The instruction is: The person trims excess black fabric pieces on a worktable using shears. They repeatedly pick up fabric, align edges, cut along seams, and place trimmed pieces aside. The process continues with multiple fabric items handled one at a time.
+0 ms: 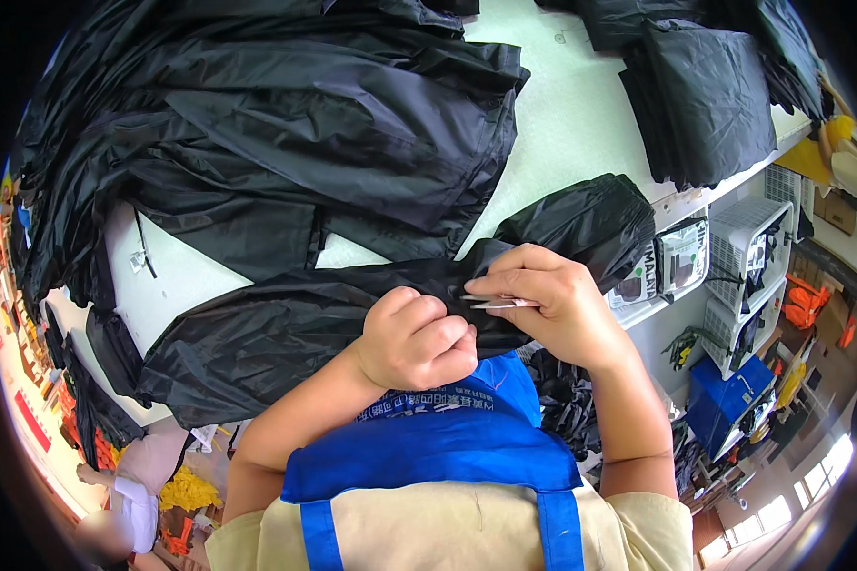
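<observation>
A black, thin-fabric garment (257,328) lies across the near edge of the table in front of me, with a gathered, elastic-looking part (590,224) at its right end. My left hand (419,341) is closed in a tight curl on the garment's near edge, pinching the cloth; its fingertips are partly hidden. Just to its right, my right hand (557,303) grips small metal thread snips (495,304). Their blades point left toward the left hand, over the black fabric.
More black garments (333,124) are heaped on the white table (543,124). A folded black stack (700,100) lies far right. Beside the table are white baskets (747,224), packaged goods (681,257) and a blue bin (728,400). Another person (138,504) is at lower left.
</observation>
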`<state>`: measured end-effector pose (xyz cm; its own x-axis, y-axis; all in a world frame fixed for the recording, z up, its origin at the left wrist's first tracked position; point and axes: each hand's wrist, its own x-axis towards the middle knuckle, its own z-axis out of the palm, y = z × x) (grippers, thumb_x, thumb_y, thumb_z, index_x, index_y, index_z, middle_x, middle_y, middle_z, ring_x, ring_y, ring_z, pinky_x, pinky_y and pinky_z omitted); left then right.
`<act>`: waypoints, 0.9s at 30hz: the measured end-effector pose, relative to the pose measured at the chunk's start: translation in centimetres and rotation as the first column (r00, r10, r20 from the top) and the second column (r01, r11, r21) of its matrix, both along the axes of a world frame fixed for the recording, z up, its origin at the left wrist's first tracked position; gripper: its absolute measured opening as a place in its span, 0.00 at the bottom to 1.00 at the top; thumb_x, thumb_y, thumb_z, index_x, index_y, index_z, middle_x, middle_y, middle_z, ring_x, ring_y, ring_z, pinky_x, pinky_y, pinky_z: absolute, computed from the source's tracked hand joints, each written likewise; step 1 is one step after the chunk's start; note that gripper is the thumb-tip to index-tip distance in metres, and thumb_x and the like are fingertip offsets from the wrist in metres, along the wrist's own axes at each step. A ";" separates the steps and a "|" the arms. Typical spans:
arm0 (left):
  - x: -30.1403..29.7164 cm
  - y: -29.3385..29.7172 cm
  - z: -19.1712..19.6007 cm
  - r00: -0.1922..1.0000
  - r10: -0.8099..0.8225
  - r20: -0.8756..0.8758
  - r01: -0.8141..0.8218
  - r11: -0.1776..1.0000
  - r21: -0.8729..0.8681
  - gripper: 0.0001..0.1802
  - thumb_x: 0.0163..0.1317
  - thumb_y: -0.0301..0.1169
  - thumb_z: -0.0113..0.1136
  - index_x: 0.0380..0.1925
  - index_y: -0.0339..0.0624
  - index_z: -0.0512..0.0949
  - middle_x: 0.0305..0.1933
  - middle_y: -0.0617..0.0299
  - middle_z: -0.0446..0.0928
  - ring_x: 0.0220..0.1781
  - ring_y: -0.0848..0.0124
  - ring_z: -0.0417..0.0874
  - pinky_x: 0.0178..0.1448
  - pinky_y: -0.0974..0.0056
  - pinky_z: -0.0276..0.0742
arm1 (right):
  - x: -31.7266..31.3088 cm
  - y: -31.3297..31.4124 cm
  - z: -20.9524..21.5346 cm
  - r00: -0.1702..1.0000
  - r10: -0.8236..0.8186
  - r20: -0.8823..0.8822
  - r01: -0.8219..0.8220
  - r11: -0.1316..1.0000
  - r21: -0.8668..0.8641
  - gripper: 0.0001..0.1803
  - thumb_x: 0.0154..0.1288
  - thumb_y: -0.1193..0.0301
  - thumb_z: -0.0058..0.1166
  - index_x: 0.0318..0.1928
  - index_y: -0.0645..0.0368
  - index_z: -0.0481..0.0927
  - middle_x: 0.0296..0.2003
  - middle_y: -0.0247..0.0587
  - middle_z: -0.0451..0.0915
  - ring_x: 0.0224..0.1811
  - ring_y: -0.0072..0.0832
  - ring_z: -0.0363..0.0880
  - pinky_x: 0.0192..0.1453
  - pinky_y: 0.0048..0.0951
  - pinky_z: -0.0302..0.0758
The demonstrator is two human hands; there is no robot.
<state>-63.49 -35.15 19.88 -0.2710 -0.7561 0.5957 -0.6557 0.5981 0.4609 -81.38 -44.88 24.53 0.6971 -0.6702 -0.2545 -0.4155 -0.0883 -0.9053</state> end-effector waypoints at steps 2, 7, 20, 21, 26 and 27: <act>0.0 0.1 -0.2 1.000 -0.007 -0.028 0.007 1.000 0.004 0.14 0.38 0.25 0.64 0.15 0.55 0.68 0.29 0.70 0.67 0.28 0.72 0.70 0.28 0.68 0.63 | -0.1 0.0 -0.4 0.998 0.041 0.040 -0.043 0.998 0.044 0.10 0.52 0.78 0.63 0.37 0.61 0.85 0.35 0.41 0.81 0.34 0.38 0.82 0.40 0.31 0.80; 0.1 -0.1 -0.2 0.999 -0.032 -0.005 0.032 0.999 -0.041 0.14 0.41 0.26 0.65 0.16 0.57 0.68 0.30 0.70 0.67 0.31 0.72 0.70 0.28 0.68 0.64 | 0.0 -0.8 -1.4 0.985 0.164 0.058 -0.162 0.986 -0.034 0.07 0.55 0.76 0.62 0.36 0.62 0.82 0.35 0.42 0.79 0.35 0.39 0.81 0.39 0.34 0.79; 0.2 0.1 0.1 1.000 -0.018 0.013 0.018 0.998 -0.053 0.13 0.40 0.26 0.64 0.16 0.58 0.68 0.31 0.71 0.68 0.34 0.71 0.72 0.33 0.66 0.66 | -1.4 0.8 1.3 0.976 -0.211 -0.057 0.215 0.972 0.098 0.08 0.62 0.76 0.58 0.41 0.64 0.76 0.34 0.45 0.76 0.34 0.38 0.78 0.40 0.32 0.76; 0.2 0.2 0.1 1.000 -0.013 0.015 0.014 0.998 -0.057 0.13 0.40 0.26 0.64 0.16 0.58 0.68 0.31 0.71 0.68 0.34 0.71 0.71 0.33 0.66 0.66 | -1.8 0.9 1.3 0.976 -0.205 -0.070 0.208 0.977 0.047 0.09 0.62 0.75 0.59 0.42 0.63 0.77 0.34 0.45 0.76 0.34 0.37 0.79 0.40 0.31 0.76; 0.3 0.3 0.2 1.000 -0.016 0.006 0.016 0.998 -0.053 0.14 0.40 0.26 0.64 0.15 0.58 0.68 0.30 0.70 0.67 0.32 0.71 0.71 0.33 0.66 0.65 | -3.5 2.2 1.0 0.974 -0.200 -0.110 0.205 0.978 0.038 0.15 0.54 0.71 0.69 0.41 0.62 0.80 0.34 0.40 0.78 0.34 0.31 0.80 0.36 0.28 0.76; 0.2 0.3 0.2 1.000 -0.016 -0.001 0.015 0.999 -0.049 0.14 0.40 0.26 0.64 0.15 0.57 0.68 0.29 0.70 0.67 0.31 0.71 0.71 0.33 0.66 0.65 | -3.4 2.3 1.3 0.968 -0.222 -0.114 0.232 0.969 0.083 0.18 0.49 0.71 0.72 0.41 0.62 0.82 0.34 0.38 0.78 0.32 0.28 0.78 0.35 0.26 0.75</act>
